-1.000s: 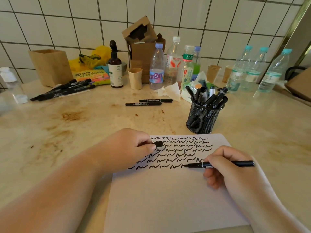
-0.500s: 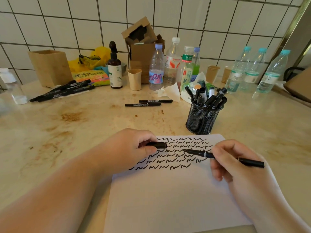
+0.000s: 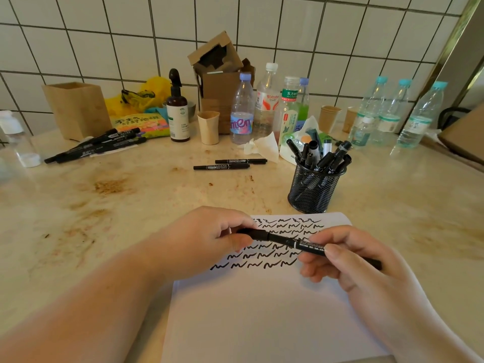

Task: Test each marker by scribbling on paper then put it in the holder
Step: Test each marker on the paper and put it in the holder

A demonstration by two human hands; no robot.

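Both forearms are reaching in from the near edge, meeting above the scribbled paper [image 3: 262,310]. The left hand [image 3: 209,239] is curling its fingers round the cap end of one black marker [image 3: 309,244], while the right hand [image 3: 348,263] is pinching the barrel, holding it level just over the scribbles. Two markers [image 3: 227,164] are lying loose on the counter [image 3: 117,205] beyond; several more are lying at far left and standing in the mesh holder [image 3: 314,189], their numbers unclear.
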